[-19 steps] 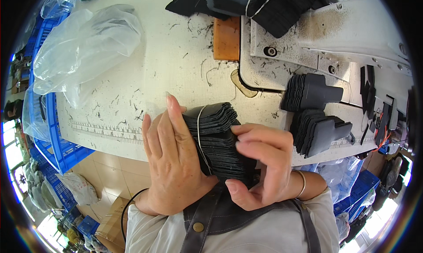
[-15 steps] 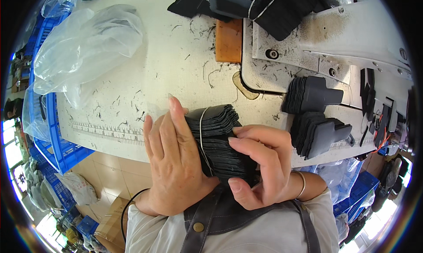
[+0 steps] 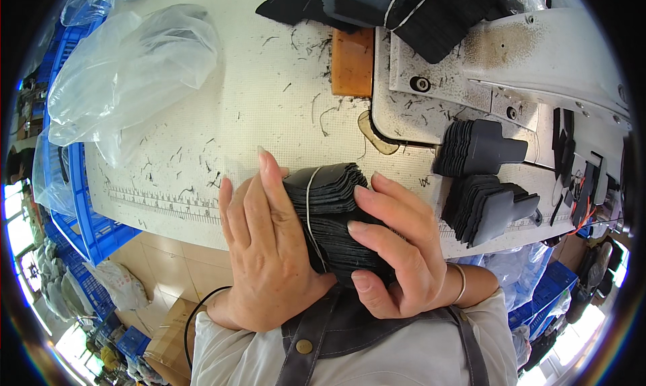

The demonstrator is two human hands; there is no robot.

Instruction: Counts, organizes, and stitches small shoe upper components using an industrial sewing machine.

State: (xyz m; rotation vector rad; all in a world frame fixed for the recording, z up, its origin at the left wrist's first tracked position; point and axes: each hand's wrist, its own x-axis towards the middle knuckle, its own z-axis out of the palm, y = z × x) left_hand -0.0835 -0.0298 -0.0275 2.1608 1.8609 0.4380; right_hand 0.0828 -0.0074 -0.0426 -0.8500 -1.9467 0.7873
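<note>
Beside the worktop's numbered ruler, a flat left hand and loosely half-curled right hand sandwich a banded black stack.

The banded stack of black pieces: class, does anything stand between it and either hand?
Nothing visible does. The left hand lies along the banded stack of black pieces, its palm hidden; the right hand curls at its opposite side. A thin white band crosses the stack beside the left hand.

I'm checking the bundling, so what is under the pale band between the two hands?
The band crosses a stack of black pieces, their layered edges showing. The left hand covers the stack's left side, the right hand part of its right; what lies there cannot be seen.
</note>
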